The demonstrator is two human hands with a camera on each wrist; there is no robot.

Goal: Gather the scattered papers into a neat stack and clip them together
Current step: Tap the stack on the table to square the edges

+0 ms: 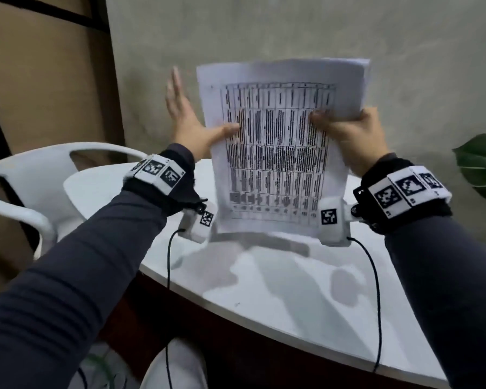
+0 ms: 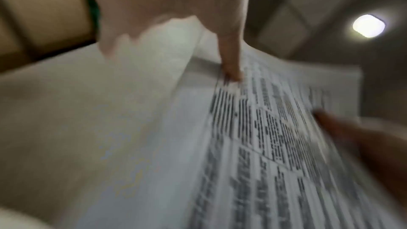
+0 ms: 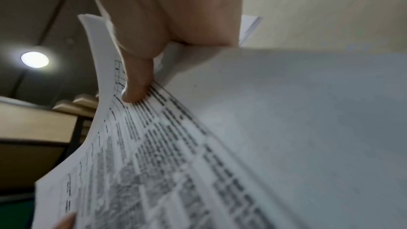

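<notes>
Papers: I hold the stack of papers upright between my two hands, its bottom edge down at the white table just below my wrists; the printed grid faces me.
Right hand: my right hand pinches the stack's right edge, thumb on the printed front, the other fingers behind and hidden.
Left hand: my left hand has its thumb pressed on the front of the left edge; the four fingers stand straight and spread, off to the left of the sheets. Whether they touch the back I cannot tell.
Alignment: at the top, above my right hand, back sheets poke out past the front one, so the stack is not yet square.
Handling: light, thin, floppy. The sheets bow between my grips and probably slide over one another easily; a hard squeeze would crease them.
Where to hold: I judge the side edges near the middle are best, loosely, so tapping the bottom edge on the table lets the sheets settle.
Clip: none in view.
</notes>
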